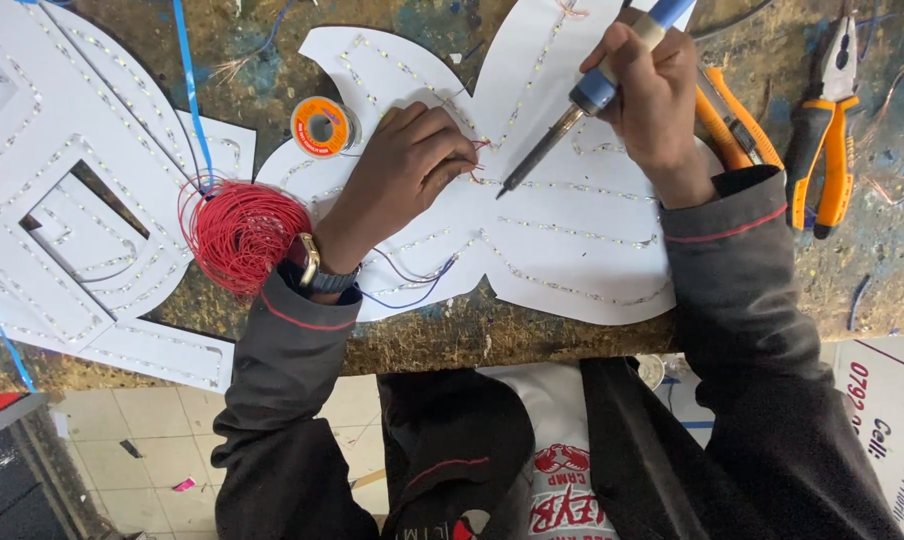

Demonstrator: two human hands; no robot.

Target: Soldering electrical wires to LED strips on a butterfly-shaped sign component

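A white cut-out board (572, 190) shaped like a large letter lies on the workbench, with thin light strips running over it. My left hand (407, 165) rests on the board and pinches a thin red wire against a strip near the middle. My right hand (652, 95) grips a blue-handled soldering iron (582, 105), whose dark tip points down-left to the strip just right of my left fingertips.
A coil of red wire (240, 235) lies by my left wrist. An orange solder spool (323, 127) sits on the board's left edge. Orange-handled pliers (824, 130) and a cutter (737, 125) lie right. More white cut-outs (62, 200) fill the left. The bench edge (452, 340) runs below.
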